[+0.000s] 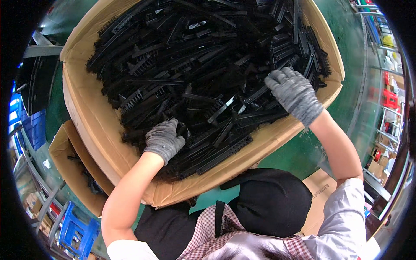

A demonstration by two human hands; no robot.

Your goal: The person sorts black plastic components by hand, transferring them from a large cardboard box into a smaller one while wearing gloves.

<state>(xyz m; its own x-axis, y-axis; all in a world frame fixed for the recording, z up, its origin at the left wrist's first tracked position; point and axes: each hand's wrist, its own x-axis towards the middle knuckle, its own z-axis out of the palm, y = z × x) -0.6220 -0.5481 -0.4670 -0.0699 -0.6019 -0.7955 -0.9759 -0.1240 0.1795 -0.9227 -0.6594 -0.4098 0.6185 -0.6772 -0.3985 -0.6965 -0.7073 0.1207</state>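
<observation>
Your gloved left hand (164, 139) and right hand (294, 93) (grey knit) reach into a cardboard box (93, 125), fingers curled among toothed black plastic strips (195, 65); any grasp is hidden.

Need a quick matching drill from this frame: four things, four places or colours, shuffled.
1. left hand
2. right hand
3. big box
4. stool

a. blue, on the floor at lower left
b. on black strips near the box's right rim
c. brown cardboard, full of black strips
d. on black strips near the box's near wall

Pairs: 1-d, 2-b, 3-c, 4-a
</observation>
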